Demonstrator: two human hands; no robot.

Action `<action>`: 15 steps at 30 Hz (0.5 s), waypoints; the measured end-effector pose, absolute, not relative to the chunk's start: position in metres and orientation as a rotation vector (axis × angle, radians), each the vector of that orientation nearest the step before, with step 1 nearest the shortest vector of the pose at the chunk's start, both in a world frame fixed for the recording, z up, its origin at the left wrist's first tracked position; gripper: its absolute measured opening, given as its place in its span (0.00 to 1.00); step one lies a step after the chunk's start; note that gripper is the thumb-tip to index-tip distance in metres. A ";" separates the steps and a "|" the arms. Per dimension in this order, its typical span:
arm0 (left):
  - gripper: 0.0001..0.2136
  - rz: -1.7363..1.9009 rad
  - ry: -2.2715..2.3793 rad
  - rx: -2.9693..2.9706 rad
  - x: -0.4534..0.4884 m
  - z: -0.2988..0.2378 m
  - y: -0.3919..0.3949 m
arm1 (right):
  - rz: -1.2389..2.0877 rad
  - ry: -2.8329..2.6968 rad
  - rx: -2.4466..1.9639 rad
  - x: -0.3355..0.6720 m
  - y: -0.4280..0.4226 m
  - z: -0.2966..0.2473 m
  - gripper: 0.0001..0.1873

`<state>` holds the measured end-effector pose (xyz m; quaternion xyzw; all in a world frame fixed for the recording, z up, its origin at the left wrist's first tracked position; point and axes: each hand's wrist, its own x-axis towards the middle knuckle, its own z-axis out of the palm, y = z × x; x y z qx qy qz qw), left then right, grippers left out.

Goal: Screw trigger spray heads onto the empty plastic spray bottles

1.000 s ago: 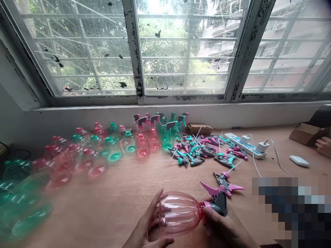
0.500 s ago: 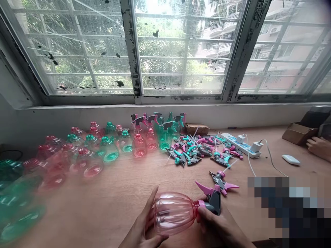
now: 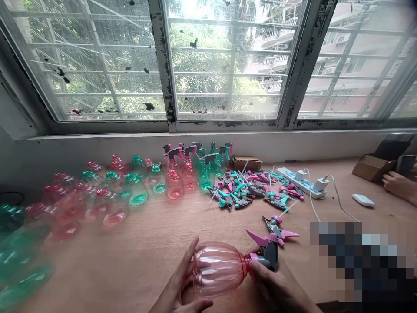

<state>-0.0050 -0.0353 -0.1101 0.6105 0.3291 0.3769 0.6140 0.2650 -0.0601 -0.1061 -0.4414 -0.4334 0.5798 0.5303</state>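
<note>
A clear pink spray bottle [image 3: 219,268] lies sideways just above the wooden table, near the front edge. My left hand [image 3: 182,284] wraps round its round body from the left. My right hand [image 3: 276,287] grips the pink collar and the grey and pink trigger head [image 3: 269,252] at the bottle's neck. A loose pink trigger head [image 3: 278,227] lies on the table just behind them.
Several pink and green bottles [image 3: 110,193] stand at the left and back. A pile of loose trigger heads [image 3: 250,191] lies mid-table. A power strip [image 3: 301,180], white mouse [image 3: 363,200] and cardboard box [image 3: 374,167] sit at right, beside another person's hand [image 3: 399,184].
The view has drifted slightly, so the things on the table sit a little further left. My hands keep the same hold on the bottle and trigger head.
</note>
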 end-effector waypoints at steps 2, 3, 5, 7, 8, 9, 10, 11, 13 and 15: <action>0.51 0.860 0.739 1.371 -0.005 -0.109 -0.035 | 1.356 -1.019 -1.062 0.264 -0.061 -0.105 0.24; 0.52 0.856 0.725 1.344 -0.006 -0.110 -0.035 | 1.345 -1.016 -1.068 0.264 -0.061 -0.104 0.25; 0.52 0.838 0.701 1.287 -0.007 -0.112 -0.035 | 1.340 -1.028 -1.072 0.263 -0.062 -0.103 0.25; 0.50 0.822 0.704 1.279 -0.008 -0.114 -0.034 | 1.351 -1.038 -1.071 0.263 -0.062 -0.101 0.25; 0.48 0.828 0.715 1.303 -0.008 -0.114 -0.034 | 1.356 -1.033 -1.070 0.263 -0.063 -0.101 0.25; 0.47 0.842 0.732 1.341 -0.008 -0.113 -0.034 | 1.359 -1.027 -1.068 0.263 -0.063 -0.100 0.24; 0.46 0.856 0.747 1.380 -0.007 -0.112 -0.034 | 1.365 -1.021 -1.065 0.263 -0.063 -0.100 0.24; 0.45 0.862 0.752 1.407 -0.007 -0.110 -0.034 | 1.375 -1.019 -1.062 0.264 -0.062 -0.099 0.24; 0.45 0.844 0.729 1.420 -0.006 -0.107 -0.035 | 1.391 -1.027 -1.050 0.264 -0.062 -0.100 0.23; 0.47 0.829 0.701 1.415 -0.007 -0.105 -0.036 | 1.388 -1.035 -1.041 0.265 -0.061 -0.101 0.22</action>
